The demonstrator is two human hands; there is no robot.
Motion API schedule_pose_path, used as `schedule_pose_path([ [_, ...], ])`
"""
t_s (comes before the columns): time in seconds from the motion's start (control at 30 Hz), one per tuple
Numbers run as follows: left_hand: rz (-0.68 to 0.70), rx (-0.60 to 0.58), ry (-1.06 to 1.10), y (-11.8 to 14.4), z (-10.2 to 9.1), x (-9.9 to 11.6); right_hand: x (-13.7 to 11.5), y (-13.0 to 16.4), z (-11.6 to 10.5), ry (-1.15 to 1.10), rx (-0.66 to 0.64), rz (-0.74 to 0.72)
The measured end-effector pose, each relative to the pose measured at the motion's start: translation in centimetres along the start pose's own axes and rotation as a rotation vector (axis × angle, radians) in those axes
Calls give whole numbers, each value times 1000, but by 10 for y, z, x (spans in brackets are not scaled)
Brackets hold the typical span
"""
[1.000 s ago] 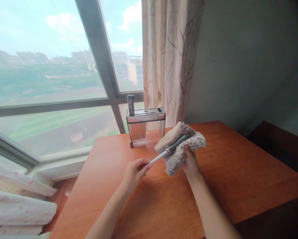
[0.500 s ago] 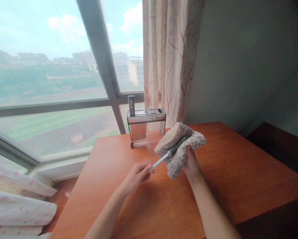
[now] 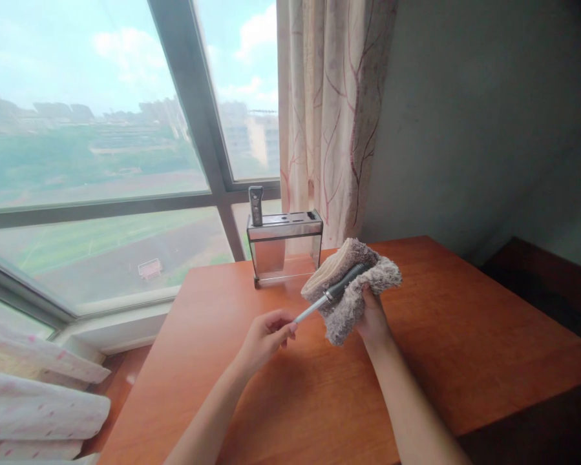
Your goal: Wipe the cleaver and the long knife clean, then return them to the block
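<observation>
My left hand (image 3: 269, 337) pinches the far end of the thin metal rod of a sharpening steel (image 3: 312, 309), thumb and forefinger together. The steel slants up to the right, and its dark ribbed handle lies in a fluffy grey-brown cloth (image 3: 346, 316). Beneath and around that cloth my right hand (image 3: 373, 315) is closed, with the thumb showing at its front. The folded cloth cups the handle from both sides; most of my right fingers are hidden behind it. Both hands hold these things above the wooden table (image 3: 290, 413).
Behind my hands, near the table's back edge, stands a clear knife block (image 3: 285, 248) with a slotted top. A single dark handle (image 3: 256, 205) sticks up from its left end. A window (image 3: 96, 129) and a patterned curtain (image 3: 329, 116) are beyond.
My left fingers have shifted on the rod's end and loosened a little, and the steel seems to have turned slightly. My right hand and the cloth have hardly moved.
</observation>
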State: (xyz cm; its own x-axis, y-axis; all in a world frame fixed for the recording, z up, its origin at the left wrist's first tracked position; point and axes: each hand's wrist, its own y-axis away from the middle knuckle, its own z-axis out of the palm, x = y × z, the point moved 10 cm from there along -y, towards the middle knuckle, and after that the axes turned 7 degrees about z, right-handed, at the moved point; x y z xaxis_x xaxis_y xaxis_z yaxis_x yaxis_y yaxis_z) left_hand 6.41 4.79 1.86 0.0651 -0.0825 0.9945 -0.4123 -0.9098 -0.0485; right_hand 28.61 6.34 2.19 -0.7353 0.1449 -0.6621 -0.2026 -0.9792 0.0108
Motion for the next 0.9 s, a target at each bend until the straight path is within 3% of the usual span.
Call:
schedule_pose_path([
  [0.13, -43, -39, 28, 2, 5, 0, 4, 2, 1, -23, -24, 47],
  [0.33, -103, -211, 24, 8, 22, -6, 13, 1, -3, 5, -17, 112],
  [0.57, 89, -55, -94, 0, 7, 11, 3, -3, -4, 32, 15, 5],
  [0.77, 31, -11, -90, 2, 0, 4, 0, -2, 3, 6, -33, 6],
  [0.9, -23, -83, -63, 4, 9, 0, 11, 3, 9, -16, -78, 72],
])
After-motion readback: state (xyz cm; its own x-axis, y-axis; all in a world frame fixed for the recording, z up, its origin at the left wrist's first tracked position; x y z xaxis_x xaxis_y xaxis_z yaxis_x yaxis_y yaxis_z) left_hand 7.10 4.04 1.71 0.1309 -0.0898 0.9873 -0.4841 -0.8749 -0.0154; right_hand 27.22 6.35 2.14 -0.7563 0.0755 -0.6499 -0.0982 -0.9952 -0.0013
